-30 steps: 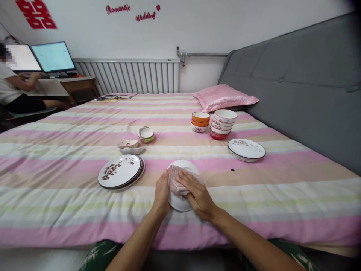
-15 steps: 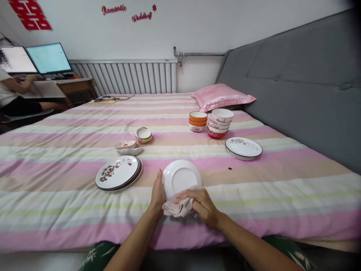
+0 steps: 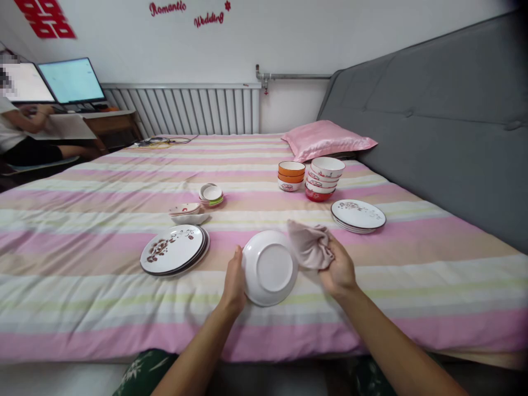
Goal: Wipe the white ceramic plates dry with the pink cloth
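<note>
My left hand (image 3: 235, 279) grips the left rim of a white plate (image 3: 270, 268), its underside with the round foot ring facing me. The thumb lies along the edge; the other fingers are hidden behind the plate. To the right of the plate, my right hand (image 3: 340, 269) is closed on a crumpled pale pink cloth (image 3: 311, 246), whose left end hangs close by the plate's upper right rim. A stack of oval plates (image 3: 175, 250) with brown flowers lies left of my left hand. Another stack of flowered plates (image 3: 358, 214) sits beyond my right hand.
Small dishes (image 3: 211, 193) and shallow boat-shaped dishes (image 3: 187, 214) lie behind the left stack. Orange bowls (image 3: 291, 171) and taller stacked bowls (image 3: 325, 179) stand before a pink pillow (image 3: 328, 138). A grey headboard (image 3: 433, 93) borders the striped bed. A person (image 3: 25, 126) sits at a desk far left.
My right hand has lifted the cloth off the plate's lower edge and moved it up and right. The plate has tilted and turned slightly in my left hand.
</note>
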`<state>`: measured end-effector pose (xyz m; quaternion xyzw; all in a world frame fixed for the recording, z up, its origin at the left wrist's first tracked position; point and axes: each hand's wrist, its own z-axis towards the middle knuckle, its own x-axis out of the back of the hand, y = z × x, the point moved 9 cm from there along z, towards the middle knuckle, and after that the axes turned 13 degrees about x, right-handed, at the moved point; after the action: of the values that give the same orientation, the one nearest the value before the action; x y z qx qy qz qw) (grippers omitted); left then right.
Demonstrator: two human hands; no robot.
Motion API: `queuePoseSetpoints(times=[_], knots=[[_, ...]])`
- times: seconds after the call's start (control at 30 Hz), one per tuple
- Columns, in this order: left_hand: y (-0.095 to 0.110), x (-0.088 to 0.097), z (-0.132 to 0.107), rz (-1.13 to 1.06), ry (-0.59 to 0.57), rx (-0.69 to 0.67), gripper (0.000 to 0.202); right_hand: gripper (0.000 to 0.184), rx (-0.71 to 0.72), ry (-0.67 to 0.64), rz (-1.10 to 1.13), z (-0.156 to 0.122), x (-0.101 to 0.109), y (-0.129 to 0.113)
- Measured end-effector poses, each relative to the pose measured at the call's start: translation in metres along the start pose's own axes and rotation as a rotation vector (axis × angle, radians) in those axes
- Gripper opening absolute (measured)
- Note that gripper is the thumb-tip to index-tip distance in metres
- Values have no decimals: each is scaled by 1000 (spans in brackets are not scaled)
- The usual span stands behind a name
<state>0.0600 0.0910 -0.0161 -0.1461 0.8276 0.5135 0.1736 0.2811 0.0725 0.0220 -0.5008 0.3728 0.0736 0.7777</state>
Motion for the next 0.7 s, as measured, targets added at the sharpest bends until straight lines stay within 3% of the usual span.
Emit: queuePoseSetpoints(times=[0.13, 0.23, 0.3, 0.4, 0.57, 0.7], knots=[[8, -11, -13, 103, -56, -95, 56, 29, 123, 32, -57, 13, 10, -8], [13, -23, -24, 227, -113, -176, 53, 32, 75, -18, -157, 5, 5, 1], [17, -28, -30, 321, -117, -229, 52, 32, 31, -98, -253, -5, -3, 8], [20, -33, -37, 431, -113, -288, 54, 37, 40, -318, -418, -19, -26, 8], [21, -43, -49, 407, -184, -302, 50, 45, 376, -593, -702, -35, -62, -16], [18, -49, -54, 284, -231, -237, 35, 41, 587, -676, -865, -44, -75, -22]])
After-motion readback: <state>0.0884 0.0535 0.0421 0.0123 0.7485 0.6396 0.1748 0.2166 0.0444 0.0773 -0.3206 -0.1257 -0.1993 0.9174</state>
